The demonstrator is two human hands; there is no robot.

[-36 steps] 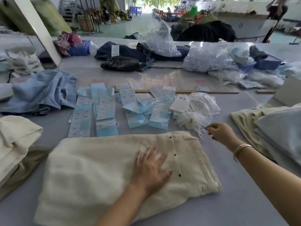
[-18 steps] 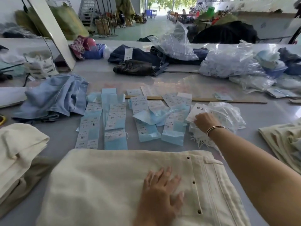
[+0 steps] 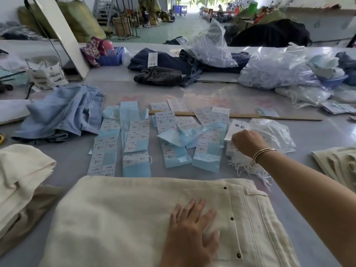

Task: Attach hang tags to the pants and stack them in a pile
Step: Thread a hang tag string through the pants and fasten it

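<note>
Folded cream pants (image 3: 125, 218) lie flat on the grey table right in front of me, waistband to the right. My left hand (image 3: 190, 236) rests on them with fingers spread flat. My right hand (image 3: 247, 142) is curled at a stack of white hang tags (image 3: 236, 129) beside a clear bag (image 3: 273, 132); its fingertips are hidden, so what they pinch is unclear. A bunch of white strings (image 3: 248, 168) lies under that wrist. Blue sticker sheets (image 3: 134, 143) are spread in rows beyond the pants.
A cream and khaki pants pile (image 3: 21, 176) sits at the left, light blue jeans (image 3: 61, 112) behind it, more cream pants (image 3: 337, 162) at the right edge. Dark jeans (image 3: 159, 76), plastic bags (image 3: 277, 74) and a wooden ruler (image 3: 269, 116) lie farther back.
My right hand moved from the string bunch up to the white tag stack by the clear bag and stayed there. My view shifted closer. The left hand stayed flat on the pants.
</note>
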